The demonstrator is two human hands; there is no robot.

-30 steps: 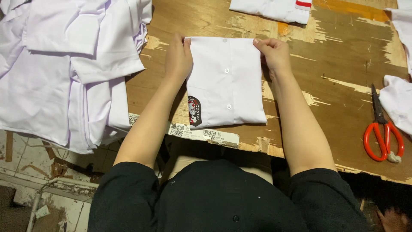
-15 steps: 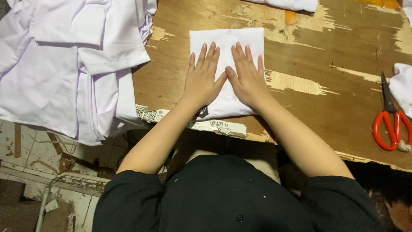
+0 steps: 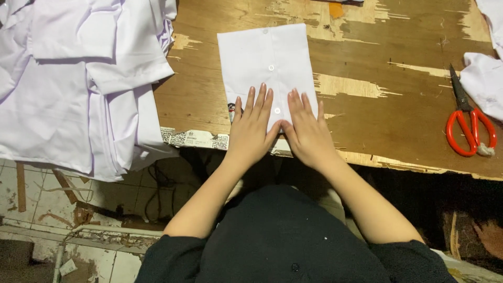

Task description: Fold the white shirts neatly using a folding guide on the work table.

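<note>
Flat and open, my left hand [image 3: 252, 128] and right hand [image 3: 308, 131] lay side by side, thumbs touching, pressed on the near edge of the folded white shirt [image 3: 267, 68]. It rested on the worn wooden surface [image 3: 387, 115], buttons facing up. Red-handled scissors [image 3: 468, 123] lay well apart on my right, and a pile of white garments [image 3: 78, 78] on my left.

Matt white cloth shirt [image 3: 267, 63] with glossy plastic buttons [image 3: 271, 67]; worn plywood table [image 3: 377, 105], rough and peeling; scissors [image 3: 468, 121] with dark metal blades, glossy orange plastic handles
</note>
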